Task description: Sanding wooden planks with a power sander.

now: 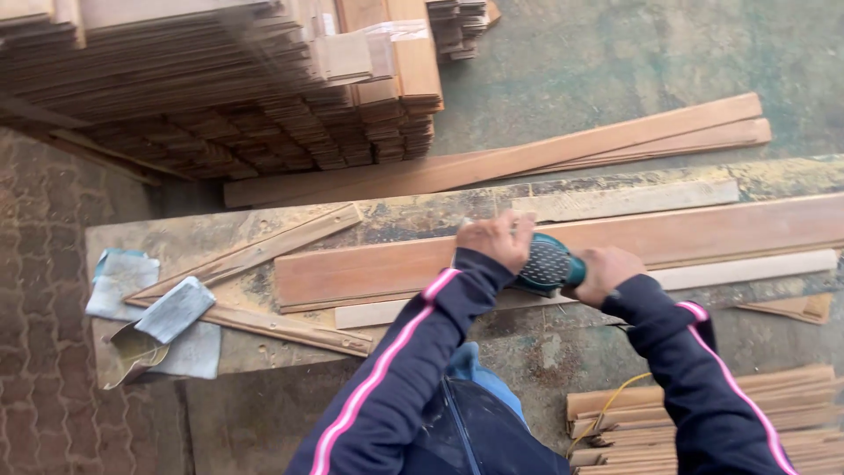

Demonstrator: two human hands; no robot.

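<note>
Both hands grip a teal electric sander resting on the long reddish plank across the desk: left hand fingers wrapped over its head, right hand fingers clamped on its rear. Left of the sander lie loose thin battens, a sanding block and sandpaper sheets by the desk's end. Beyond it, leaning boards and a tall slat stack crowd the far edge, leaving bare plank to the right.
</note>
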